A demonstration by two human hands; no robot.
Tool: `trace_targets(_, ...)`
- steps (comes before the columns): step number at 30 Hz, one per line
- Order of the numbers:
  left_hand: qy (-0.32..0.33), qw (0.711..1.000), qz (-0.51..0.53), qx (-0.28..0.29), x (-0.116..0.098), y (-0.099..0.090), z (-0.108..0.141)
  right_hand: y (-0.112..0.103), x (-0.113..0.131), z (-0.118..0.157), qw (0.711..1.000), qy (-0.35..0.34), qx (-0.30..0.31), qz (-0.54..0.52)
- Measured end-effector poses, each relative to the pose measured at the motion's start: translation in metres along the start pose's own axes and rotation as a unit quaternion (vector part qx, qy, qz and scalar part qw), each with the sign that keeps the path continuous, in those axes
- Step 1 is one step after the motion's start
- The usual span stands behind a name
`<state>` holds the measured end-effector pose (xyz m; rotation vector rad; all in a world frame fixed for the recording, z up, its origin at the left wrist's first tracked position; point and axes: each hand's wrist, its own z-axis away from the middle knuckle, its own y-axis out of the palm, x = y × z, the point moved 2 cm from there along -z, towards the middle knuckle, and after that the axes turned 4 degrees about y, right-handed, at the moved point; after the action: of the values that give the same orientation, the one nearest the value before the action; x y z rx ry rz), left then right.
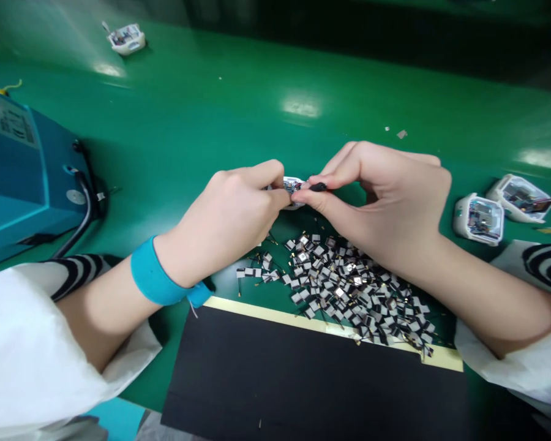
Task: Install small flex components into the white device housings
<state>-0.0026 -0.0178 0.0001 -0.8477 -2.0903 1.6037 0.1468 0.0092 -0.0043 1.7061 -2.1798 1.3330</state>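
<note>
A small white plastic housing with electronics inside (292, 183) is between my two hands in the middle of the view. My left hand (243, 202), with a teal band at the wrist, is closed around its left side and hides much of it. My right hand (376, 190) pinches a small black piece (319, 187) at the housing's right edge; its exact kind cannot be made out. Just below my hands lies a heap of small silver-and-black parts with short leads (344, 288).
Two open white housings (480, 218) stand at the right, another housing (126, 39) at the far left. A blue box with a cable (18, 177) occupies the left side. A black sheet (312, 380) with yellow tape (275, 314) covers the front of the green table (202, 110).
</note>
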Motion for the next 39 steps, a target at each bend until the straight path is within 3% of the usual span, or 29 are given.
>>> trace_targets(6, -0.031, 0.998, 0.054, 0.018, 0.000, -0.001, 0.000, 0.003, -0.002, 0.001, 0.997, 0.076, 0.006, 0.001)
trace_targets(14, -0.029, 0.997, 0.023, 0.065, 0.000, -0.001, -0.001, 0.009, -0.008, 0.001, 0.993, 0.104, 0.023, -0.051)
trace_targets(20, -0.057, 0.998, 0.018, 0.014, -0.001, 0.001, 0.005, -0.010, -0.021, -0.011, 0.983, 0.127, -0.008, -0.134)
trace_targets(22, -0.078, 0.997, 0.025, 0.007, -0.005, 0.000, 0.007, -0.018, -0.025, -0.013, 0.983, 0.155, 0.016, -0.100)
trace_targets(24, -0.080, 0.994, 0.078, 0.006, -0.011, -0.001, 0.010, -0.020, -0.028, -0.014, 0.983, 0.158, 0.082, -0.038)
trace_targets(27, -0.082, 0.975, 0.204, -0.018, -0.014, -0.001, 0.012, -0.014, -0.027, -0.010, 0.975, 0.122, 0.185, 0.028)
trace_targets(31, -0.106, 0.958, 0.252, -0.085, 0.005, 0.003, 0.008, -0.004, -0.023, -0.006, 0.974, 0.090, 0.201, 0.054)
trace_targets(33, -0.080, 0.961, 0.255, -0.066, 0.017, 0.007, 0.003, -0.001, -0.021, -0.005, 0.973, 0.068, 0.201, 0.088)
trace_targets(36, -0.024, 0.962, 0.270, 0.008, 0.028, 0.013, -0.002, 0.002, -0.016, -0.004, 0.960, -0.017, 0.216, 0.177)
trace_targets(39, -0.038, 0.955, 0.293, 0.020, 0.030, 0.014, -0.003, 0.003, -0.007, -0.002, 0.933, -0.084, 0.233, 0.260)
